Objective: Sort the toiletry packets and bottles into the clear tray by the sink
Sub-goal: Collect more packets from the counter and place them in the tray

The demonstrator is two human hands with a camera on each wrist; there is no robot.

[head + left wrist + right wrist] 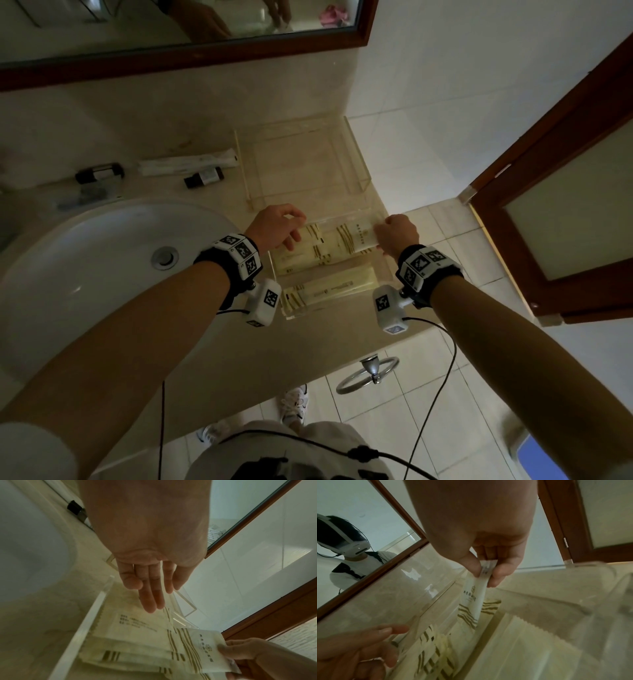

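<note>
The clear tray (356, 161) sits on the counter (191, 329) between the sink (85, 260) and the wall, its near compartments holding cream packets (329, 291). Its thin dividers are the likeliest trouble: a packet set down at a slant could catch on one and land across two sections, or shove the ones already lying there out of line. The two dark bottles (203, 177) and the long white packet (188, 163) lie on the counter left of the tray, not yet sorted.

The right hand (397, 234) pinches the end of a striped packet (352, 236) between thumb and fingers, over the tray's near section. The left hand (277, 228) has straight, relaxed fingers reaching toward that packet's other end, gripping nothing.
</note>
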